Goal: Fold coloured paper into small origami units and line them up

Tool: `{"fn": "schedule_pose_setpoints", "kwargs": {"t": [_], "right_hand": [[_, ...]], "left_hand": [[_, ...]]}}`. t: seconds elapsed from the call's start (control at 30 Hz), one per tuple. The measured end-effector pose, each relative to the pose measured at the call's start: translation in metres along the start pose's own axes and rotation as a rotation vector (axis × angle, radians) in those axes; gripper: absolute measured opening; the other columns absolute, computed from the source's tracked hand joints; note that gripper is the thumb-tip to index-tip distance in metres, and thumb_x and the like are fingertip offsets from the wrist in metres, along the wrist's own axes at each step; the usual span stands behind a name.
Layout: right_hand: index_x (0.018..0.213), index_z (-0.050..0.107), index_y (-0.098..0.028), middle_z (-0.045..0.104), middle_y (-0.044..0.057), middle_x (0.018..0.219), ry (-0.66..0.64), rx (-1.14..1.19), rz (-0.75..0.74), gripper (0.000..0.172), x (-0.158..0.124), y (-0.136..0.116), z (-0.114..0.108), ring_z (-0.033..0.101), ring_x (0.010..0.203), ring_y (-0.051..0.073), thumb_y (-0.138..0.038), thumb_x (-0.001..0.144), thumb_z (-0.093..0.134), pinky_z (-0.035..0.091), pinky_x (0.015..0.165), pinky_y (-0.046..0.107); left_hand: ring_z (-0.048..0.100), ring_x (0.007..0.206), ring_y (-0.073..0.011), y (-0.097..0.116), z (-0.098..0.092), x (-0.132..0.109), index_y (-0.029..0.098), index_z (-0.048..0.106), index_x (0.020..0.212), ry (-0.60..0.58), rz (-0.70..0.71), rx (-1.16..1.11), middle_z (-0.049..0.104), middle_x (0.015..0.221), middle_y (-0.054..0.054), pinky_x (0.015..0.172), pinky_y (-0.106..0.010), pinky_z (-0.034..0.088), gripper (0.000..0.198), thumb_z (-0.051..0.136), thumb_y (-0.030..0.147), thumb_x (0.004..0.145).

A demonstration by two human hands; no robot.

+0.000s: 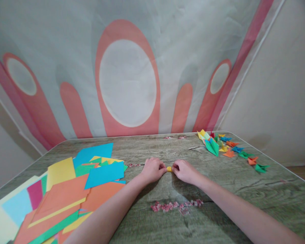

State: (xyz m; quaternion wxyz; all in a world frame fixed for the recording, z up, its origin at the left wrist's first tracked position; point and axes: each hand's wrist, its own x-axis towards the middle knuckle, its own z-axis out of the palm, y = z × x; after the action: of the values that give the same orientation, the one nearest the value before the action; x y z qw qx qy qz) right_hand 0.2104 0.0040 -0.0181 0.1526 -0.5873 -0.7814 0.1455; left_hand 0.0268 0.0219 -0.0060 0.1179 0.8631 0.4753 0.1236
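Between my two hands, over the middle of the table, is a small piece of folded yellow paper [169, 168]. The fingers of my left hand [154, 170] pinch its left side. From the right, my right hand [185, 171] pinches the other side. Most of the paper is covered by my fingertips, so its exact shape cannot be made out. Nearest to my left arm lies a heap of coloured paper sheets [63, 193], with a blue sheet [105, 173] on top.
Several small folded paper figures [239, 149] stand in a row at the back right, beside a green paper plane [212, 147]. The wood-patterned table [244, 196] carries printed pink flowers. A grey and pink patterned backdrop [127, 81] rises behind its far edge.
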Motion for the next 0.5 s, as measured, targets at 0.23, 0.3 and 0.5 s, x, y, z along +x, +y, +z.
{"fn": "schedule_pose_setpoints", "kwargs": {"t": [0.23, 0.3, 0.5], "right_hand": [[0.075, 0.065, -0.017, 0.068, 0.007, 0.078, -0.014, -0.011, 0.024, 0.018, 0.001, -0.001, -0.002, 0.06, 0.072, 0.017, -0.026, 0.08, 0.05, 0.035, 0.06, 0.025], [0.075, 0.065, -0.017, 0.068, 0.007, 0.077, -0.023, -0.005, 0.026, 0.018, 0.001, -0.001, -0.003, 0.06, 0.071, 0.017, -0.026, 0.08, 0.05, 0.034, 0.059, 0.025], [0.073, 0.065, -0.017, 0.068, 0.007, 0.074, -0.027, 0.016, 0.026, 0.019, 0.002, -0.001, -0.003, 0.059, 0.068, 0.017, -0.027, 0.079, 0.051, 0.034, 0.058, 0.025]], "left_hand": [[0.058, 0.085, -0.0196, 0.004, -0.005, 0.003, 0.027, 0.069, 0.081, -0.055, -0.089, -0.026, 0.068, 0.08, 0.0, 0.074, -0.028, 0.038, 0.023, 0.052, 0.042, 0.077], [0.058, 0.085, -0.0199, 0.005, -0.006, 0.003, 0.028, 0.07, 0.08, -0.072, -0.103, -0.026, 0.069, 0.08, 0.0, 0.073, -0.028, 0.038, 0.025, 0.051, 0.044, 0.077], [0.059, 0.086, -0.0216, 0.012, -0.005, 0.004, 0.026, 0.07, 0.075, -0.033, -0.163, 0.019, 0.068, 0.078, -0.003, 0.074, -0.03, 0.039, 0.036, 0.047, 0.054, 0.078]]}}
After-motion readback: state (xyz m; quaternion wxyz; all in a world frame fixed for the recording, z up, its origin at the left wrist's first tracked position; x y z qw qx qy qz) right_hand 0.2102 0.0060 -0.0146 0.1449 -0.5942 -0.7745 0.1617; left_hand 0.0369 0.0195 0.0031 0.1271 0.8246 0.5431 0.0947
